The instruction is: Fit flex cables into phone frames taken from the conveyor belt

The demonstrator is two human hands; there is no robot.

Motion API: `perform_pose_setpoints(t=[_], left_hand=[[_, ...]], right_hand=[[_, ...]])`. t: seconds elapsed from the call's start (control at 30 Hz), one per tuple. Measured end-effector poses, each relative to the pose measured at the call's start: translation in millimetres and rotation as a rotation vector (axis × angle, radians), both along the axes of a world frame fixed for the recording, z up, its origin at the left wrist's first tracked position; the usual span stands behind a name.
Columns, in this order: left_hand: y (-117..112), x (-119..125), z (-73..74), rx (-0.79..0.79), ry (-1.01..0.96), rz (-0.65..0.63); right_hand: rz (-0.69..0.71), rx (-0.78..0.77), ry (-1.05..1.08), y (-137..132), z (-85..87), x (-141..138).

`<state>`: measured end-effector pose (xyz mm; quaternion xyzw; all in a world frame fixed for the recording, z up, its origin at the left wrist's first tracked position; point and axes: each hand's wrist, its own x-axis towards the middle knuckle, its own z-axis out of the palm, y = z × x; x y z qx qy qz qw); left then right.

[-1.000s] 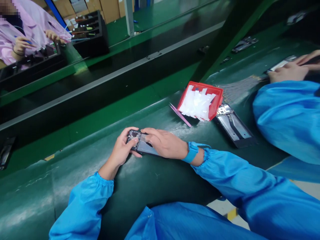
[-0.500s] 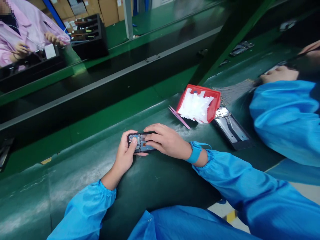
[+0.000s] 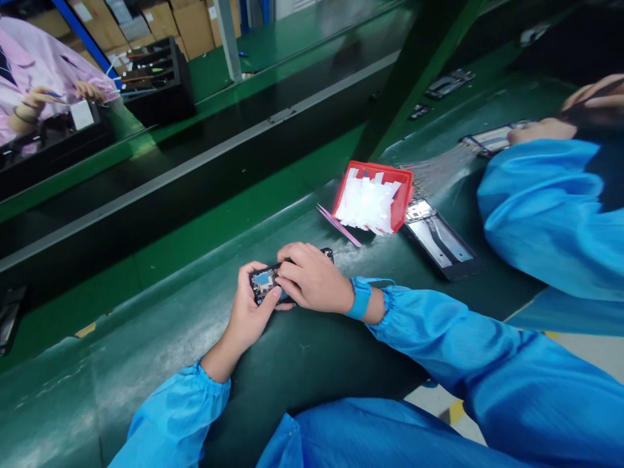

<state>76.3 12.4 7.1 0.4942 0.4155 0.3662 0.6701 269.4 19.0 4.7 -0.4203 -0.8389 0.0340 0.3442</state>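
in the head view, cardboard boxes (image 3: 192,29) stand at the back and a green mat (image 3: 283,370) covers the near worktop. at the right is a co-worker's blue sleeve (image 3: 541,188). on the mat sits a red tray (image 3: 402,207) of white strips (image 3: 368,203); pink tweezers (image 3: 340,227) lie just beside its left side, a second opened phone (image 3: 441,242) by its right. the opened phone (image 3: 256,292) in hand lies between the person's two hands, over the mat. the left hand (image 3: 249,313) is clamped round its left end, thumb on the inner face; the right hand (image 3: 316,281) has bent fingers bunched over the middle, and whether they pinch anything i cannot tell. it looks light, stiff and flat, its rim perhaps slippery. the bare circuit board (image 3: 264,279) seems fragile, so gripping the long edges, with little thumb pressure, looks safest.
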Motion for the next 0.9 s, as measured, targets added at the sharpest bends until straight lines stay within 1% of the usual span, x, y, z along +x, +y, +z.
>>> perform_pose_setpoints(t=[0.1,0.2,0.3,0.5,0.7,0.9], left_hand=[[1.2,2.8,-0.6,-0.002,0.048,0.059],[4.1,2.3,-0.7,-0.023,0.066,0.112],[6.6,-0.5,0.4,-0.039,0.034,0.097],[7.1,-4.0,-0.8,-0.019,0.013,0.075],[5.3,-4.3,0.5,0.005,0.013,0.063],[3.0,-3.1,1.3,0.001,0.016,0.063]], right_hand=[[0.001,-0.009,0.032,-0.6,-1.2,-1.8],[0.055,-0.029,0.103,-1.3,-3.0,-1.6],[0.114,-0.019,0.136,-1.7,-4.9,0.3],[0.165,0.051,0.206,0.0,-8.1,3.1],[0.132,0.025,0.292,-0.9,-6.1,2.0],[0.102,0.07,0.262,-5.0,-5.6,-0.4]])
